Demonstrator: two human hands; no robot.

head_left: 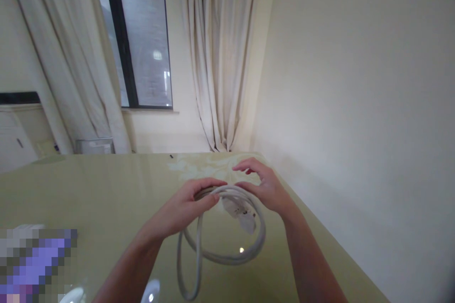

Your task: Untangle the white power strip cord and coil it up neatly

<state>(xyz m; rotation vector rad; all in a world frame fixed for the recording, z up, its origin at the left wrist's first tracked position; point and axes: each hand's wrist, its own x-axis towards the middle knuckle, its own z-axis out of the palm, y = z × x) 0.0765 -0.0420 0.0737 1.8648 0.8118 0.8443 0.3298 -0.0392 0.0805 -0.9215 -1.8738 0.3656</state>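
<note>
A white cable (236, 260) is wound into a loose coil in the middle of the view, with one longer loop hanging lower on its left. My left hand (186, 206) grips the top left of the coil, thumb in front and fingers behind. Close to the coil's top right is my right hand (265, 187), its thumb and fingers spread apart; whether the thumb touches the cable I cannot tell. Behind the coil's upper right lies a white piece with dark holes (239, 209), partly covered by the strands, perhaps a socket block.
Under my hands is a glossy greenish tabletop (106, 199) meeting a plain wall (362, 104) along its right edge. A small dark object (171, 156) lies near its far edge. At lower left is a blurred-out purple item (39, 260). Curtains (223, 57) hang beside a window (145, 38).
</note>
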